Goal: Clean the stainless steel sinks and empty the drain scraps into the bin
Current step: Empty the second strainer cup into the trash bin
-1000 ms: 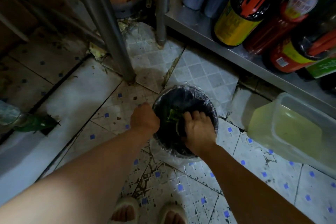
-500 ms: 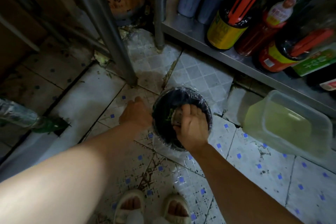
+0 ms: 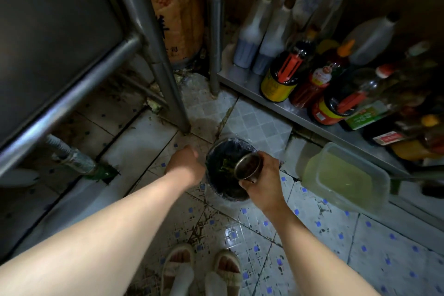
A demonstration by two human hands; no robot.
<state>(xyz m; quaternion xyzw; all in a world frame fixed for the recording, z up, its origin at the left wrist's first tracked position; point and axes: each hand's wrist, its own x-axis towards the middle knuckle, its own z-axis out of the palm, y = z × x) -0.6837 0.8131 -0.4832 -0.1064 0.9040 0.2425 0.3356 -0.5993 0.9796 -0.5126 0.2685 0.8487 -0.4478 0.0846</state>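
Head view: right hand (image 3: pixel 263 173) grips a metal drain strainer (image 3: pixel 247 166), fingers (image 3: pixel 248 180) curled round its rim, tipped sideways over the black-lined bin (image 3: pixel 216 151) on the floor. Green scraps (image 3: pixel 225 166) just beyond those fingers, inside the bin. Left hand (image 3: pixel 186 163) fisted at the bin's left rim; grasp hidden, cannot tell.

Sauce bottles (image 3: pixel 281 74) are standing on a steel shelf (image 3: pixel 249 84). A plastic tub (image 3: pixel 346 175) of yellowish liquid is sitting on the tiled floor (image 3: pixel 312 235) beside it.
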